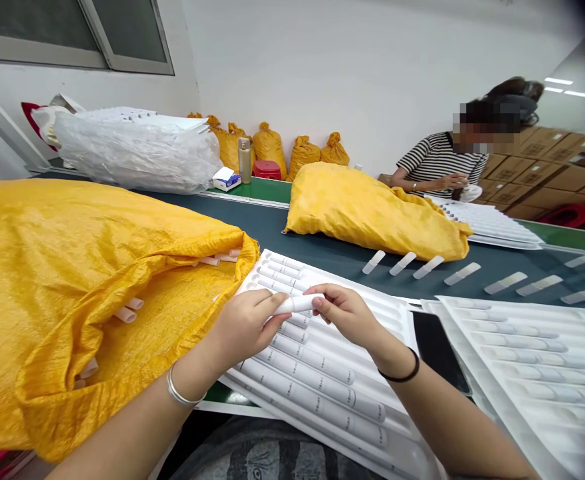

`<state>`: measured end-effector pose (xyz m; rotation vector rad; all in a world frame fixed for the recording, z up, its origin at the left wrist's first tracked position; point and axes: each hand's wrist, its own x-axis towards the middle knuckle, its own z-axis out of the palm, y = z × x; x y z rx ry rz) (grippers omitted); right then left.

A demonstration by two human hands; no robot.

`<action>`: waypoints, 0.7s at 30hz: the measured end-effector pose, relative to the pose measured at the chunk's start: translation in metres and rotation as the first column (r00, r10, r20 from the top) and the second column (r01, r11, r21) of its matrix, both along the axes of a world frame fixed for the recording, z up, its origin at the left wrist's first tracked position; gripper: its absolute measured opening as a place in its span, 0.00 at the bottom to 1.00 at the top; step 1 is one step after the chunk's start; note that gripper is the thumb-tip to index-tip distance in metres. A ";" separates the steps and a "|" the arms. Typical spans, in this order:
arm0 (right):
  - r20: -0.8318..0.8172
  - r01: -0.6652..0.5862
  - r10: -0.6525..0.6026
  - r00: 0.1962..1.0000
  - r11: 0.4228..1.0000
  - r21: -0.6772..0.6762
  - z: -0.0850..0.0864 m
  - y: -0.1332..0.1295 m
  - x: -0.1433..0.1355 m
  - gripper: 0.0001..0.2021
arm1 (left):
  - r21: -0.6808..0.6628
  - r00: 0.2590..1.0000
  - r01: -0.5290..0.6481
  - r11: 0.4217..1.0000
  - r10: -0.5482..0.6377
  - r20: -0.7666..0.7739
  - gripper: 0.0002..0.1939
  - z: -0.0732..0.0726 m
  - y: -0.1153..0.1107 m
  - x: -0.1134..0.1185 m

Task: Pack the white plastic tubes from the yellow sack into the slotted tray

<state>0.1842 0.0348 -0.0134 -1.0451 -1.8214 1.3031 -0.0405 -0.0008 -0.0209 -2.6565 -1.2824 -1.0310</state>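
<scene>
A short white plastic tube (299, 304) with a seam near its left part spans the gap between my two hands. My left hand (249, 319) is closed round its left end, and my right hand (343, 311) pinches the right end between thumb and fingers. Below them lies a white grooved tray (372, 313), several of its grooves filled with printed white tubes (317, 400). To the left, an open yellow woven sack (97, 233) shows loose white tubes (128, 311) in its mouth.
Another white tray (522, 313) holding translucent tubes is at right, beside a dark flat panel (439, 350). Several clear tubes (427, 267) lie on the dark conveyor belt (267, 220). A second yellow sack (362, 207) rests across it. A person in a striped top (439, 163) works opposite.
</scene>
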 end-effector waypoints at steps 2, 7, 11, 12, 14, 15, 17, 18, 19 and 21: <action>-0.049 0.006 -0.012 0.999 0.992 -0.123 0.000 0.001 -0.001 0.18 | 0.102 0.999 -0.008 0.995 0.013 -0.053 0.12 -0.001 0.000 0.000; -0.170 -0.037 -0.036 0.985 0.912 -0.408 -0.003 0.005 -0.003 0.19 | 0.305 0.981 0.016 0.952 0.045 -0.191 0.12 0.001 0.001 0.003; -0.146 -0.079 0.018 0.989 0.899 -0.431 -0.009 0.003 -0.003 0.22 | 0.274 0.975 0.029 0.961 0.034 -0.220 0.11 -0.003 0.003 0.003; -0.121 -0.086 0.044 0.992 0.928 -0.362 -0.010 0.001 -0.002 0.22 | 0.243 0.979 0.024 0.970 0.026 -0.204 0.11 -0.004 0.003 0.003; -0.025 -0.083 0.081 0.996 0.988 -0.132 -0.011 -0.001 0.000 0.22 | 0.144 0.988 0.008 0.990 0.014 -0.151 0.12 -0.008 0.005 0.003; 0.041 -0.080 0.080 0.996 0.997 0.005 -0.011 -0.003 0.002 0.22 | 0.078 0.993 0.004 0.997 0.005 -0.121 0.12 -0.009 0.005 0.002; 0.158 -0.105 0.066 0.985 0.962 0.251 -0.009 -0.006 0.006 0.20 | -0.065 0.998 0.025 0.998 -0.029 -0.062 0.14 -0.008 0.004 0.003; 0.196 -0.135 0.071 0.978 0.933 0.334 -0.008 -0.008 0.009 0.18 | -0.129 0.998 0.054 0.990 -0.058 -0.030 0.16 -0.006 0.002 0.004; 0.218 -0.167 0.085 0.972 0.906 0.389 -0.006 -0.011 0.011 0.16 | -0.183 0.996 0.090 0.979 -0.091 0.002 0.19 -0.004 -0.001 0.005; 0.236 -0.220 0.124 0.964 0.870 0.441 -0.002 -0.018 0.017 0.14 | -0.258 0.987 0.159 0.953 -0.150 0.056 0.25 0.000 -0.007 0.007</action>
